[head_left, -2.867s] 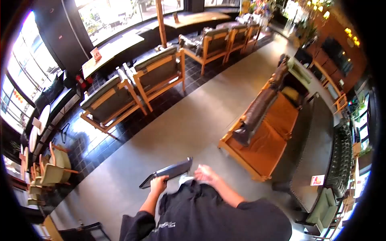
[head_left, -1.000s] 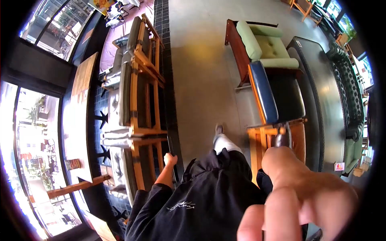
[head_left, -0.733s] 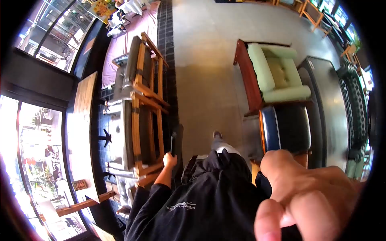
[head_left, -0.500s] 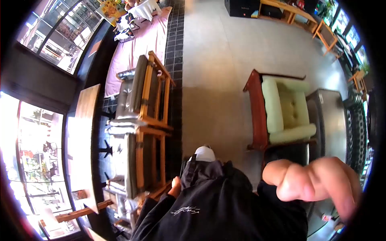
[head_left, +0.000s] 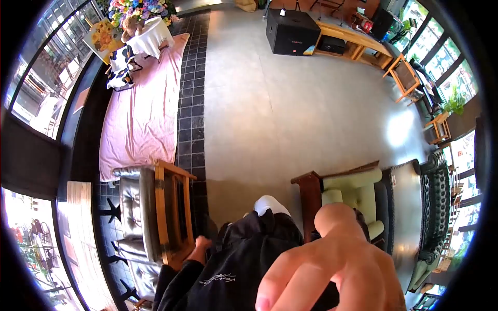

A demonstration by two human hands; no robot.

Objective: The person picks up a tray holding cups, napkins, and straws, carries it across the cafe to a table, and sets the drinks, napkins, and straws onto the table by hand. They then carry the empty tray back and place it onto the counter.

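Note:
My left hand (head_left: 201,245) hangs low beside my black sweatshirt (head_left: 233,274), near the wooden arm of a dark tufted armchair. Its fingers look curled; a dark shape lies against them, too unclear to name. My right hand (head_left: 337,269) is raised very close to the camera, large and slightly blurred. Its fingers are bent and spread apart, with nothing visible in them. Behind it, partly covered, stands a pale green armchair (head_left: 358,199) with a dark red wooden frame (head_left: 309,199). The white tip of a shoe (head_left: 272,203) shows below me.
Left, a wood-framed armchair (head_left: 137,212) stands beside a light wooden tabletop (head_left: 85,233). Beyond it lies a pink cloth (head_left: 145,124). Ahead, a black speaker (head_left: 293,32) stands by a wooden bench (head_left: 353,44). A metal-topped table (head_left: 404,207) and dark tufted sofa (head_left: 437,207) line the right.
The view has shifted forward and tilted up, so the chairs sit lower and more of the far room shows. My right hand has moved left and down in view, its fingers spreading.

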